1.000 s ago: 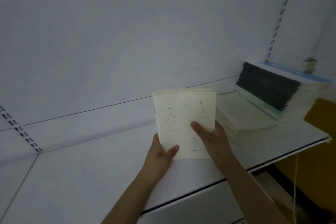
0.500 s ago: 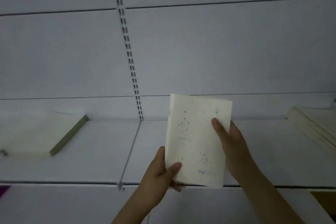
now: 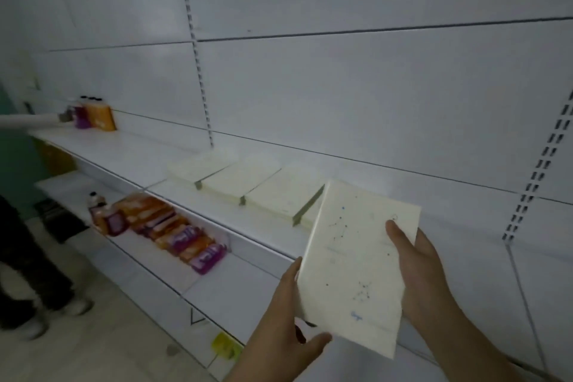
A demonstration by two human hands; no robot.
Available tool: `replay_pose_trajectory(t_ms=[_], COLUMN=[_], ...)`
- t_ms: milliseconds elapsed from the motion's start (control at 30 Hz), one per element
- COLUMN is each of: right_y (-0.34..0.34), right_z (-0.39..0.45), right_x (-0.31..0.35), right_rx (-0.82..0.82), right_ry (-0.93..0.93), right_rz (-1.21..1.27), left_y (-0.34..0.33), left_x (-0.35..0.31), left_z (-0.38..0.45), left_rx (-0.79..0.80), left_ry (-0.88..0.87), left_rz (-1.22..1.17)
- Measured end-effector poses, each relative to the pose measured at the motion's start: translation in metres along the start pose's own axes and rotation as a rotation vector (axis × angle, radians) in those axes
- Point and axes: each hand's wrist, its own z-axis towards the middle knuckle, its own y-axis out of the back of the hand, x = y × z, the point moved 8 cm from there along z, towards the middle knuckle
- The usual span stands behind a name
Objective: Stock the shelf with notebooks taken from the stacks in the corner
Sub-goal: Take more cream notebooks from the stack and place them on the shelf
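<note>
In the head view, both hands hold one cream notebook between them, in front of the shelf. The left hand grips the lower left corner of the notebook: its thumb lies on the cover near the bottom edge and the other fingers are behind. The right hand grips the right edge, with the thumb pressed on the cover and the fingers hidden at the back. The notebook is tilted, its top leaning to the right, and the cover shows small dotted drawings like constellations and a little blue word near the bottom.

Just beyond the top left corner of the held notebook, to the upper left of the hands, a row of cream notebooks lies flat on the shelf, side by side. One of them is partly hidden behind the held notebook.

Further left and lower than the hands, orange and purple packets lie on a lower shelf. At the far left a person's legs are visible, blurred.
</note>
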Motion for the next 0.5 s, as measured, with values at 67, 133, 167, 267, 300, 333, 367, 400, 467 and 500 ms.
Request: replay_pose_trajectory(t_ms=[67, 133, 167, 267, 300, 333, 367, 400, 467, 500], right_y=[-0.044, -0.086, -0.106, -0.164, -0.184, -0.202, -0.221, -0.239, -0.276, -0.293], right_z=[0.009, 0.02, 0.027, 0.058, 0.069, 0.082, 0.094, 0.109, 0.133, 0.144], right_x=[-0.01, -0.019, -0.023, -0.038, -0.044, -0.05, -0.055, -0.06, -0.066, -0.067], right_rx=[0.04, 0.084, 0.109, 0.182, 0.21, 0.234, 0.258, 0.286, 0.364, 0.398], right_ry=[-0.015, -0.029, -0.038, -0.06, -0.072, -0.083, -0.092, -0.097, -0.113, -0.117], right_rz=[-0.004, -0.008, -0.012, -0.015, -0.005, -0.002, -0.012, -0.036, -0.097, -0.121], left_y=[0.032, 0.066, 0.082, 0.128, 0.143, 0.159, 0.176, 0.192, 0.226, 0.242], left_x=[0.011, 0.019, 0.024, 0.049, 0.06, 0.073, 0.086, 0.1, 0.123, 0.132], left_z=[0.003, 0.012, 0.017, 0.043, 0.055, 0.068, 0.081, 0.095, 0.12, 0.132], left_rx=[-0.054, -0.122, -0.148, -0.19, -0.203, -0.217, -0.229, -0.241, -0.263, -0.271], left_ry=[-0.043, -0.077, -0.075, -0.028, -0.013, 0.005, 0.026, 0.051, 0.103, 0.122], left_rz=[0.102, 0.119, 0.109, 0.134, 0.156, 0.178, 0.194, 0.218, 0.28, 0.307])
